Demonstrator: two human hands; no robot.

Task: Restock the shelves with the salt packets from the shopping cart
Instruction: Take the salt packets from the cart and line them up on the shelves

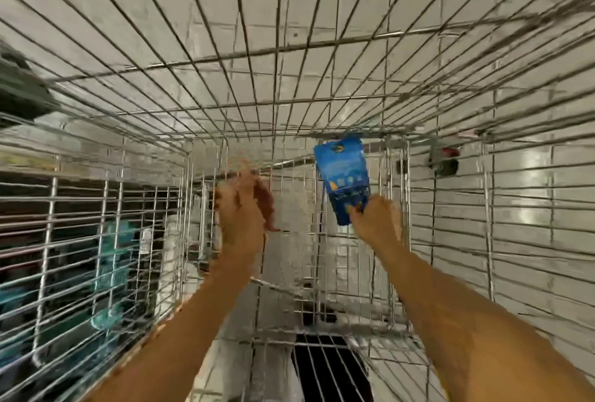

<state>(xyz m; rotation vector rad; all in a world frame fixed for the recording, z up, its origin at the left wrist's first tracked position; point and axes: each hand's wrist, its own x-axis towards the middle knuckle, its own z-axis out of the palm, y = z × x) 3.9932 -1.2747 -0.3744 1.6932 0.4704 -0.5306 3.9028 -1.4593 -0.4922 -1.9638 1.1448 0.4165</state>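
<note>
At the left edge of the frame, shelves (64, 240) show blurred behind the wire side of the shopping cart (225, 95). Left of centre, the left hand (244, 208) is raised inside the cart, fingers loosely spread, holding nothing. Right of centre, the right hand (376, 218) pinches the lower end of a blue salt packet (343, 176), which stands upright above it. Held only by that end, the packet could tip, slip, or snag on the wires.
</note>
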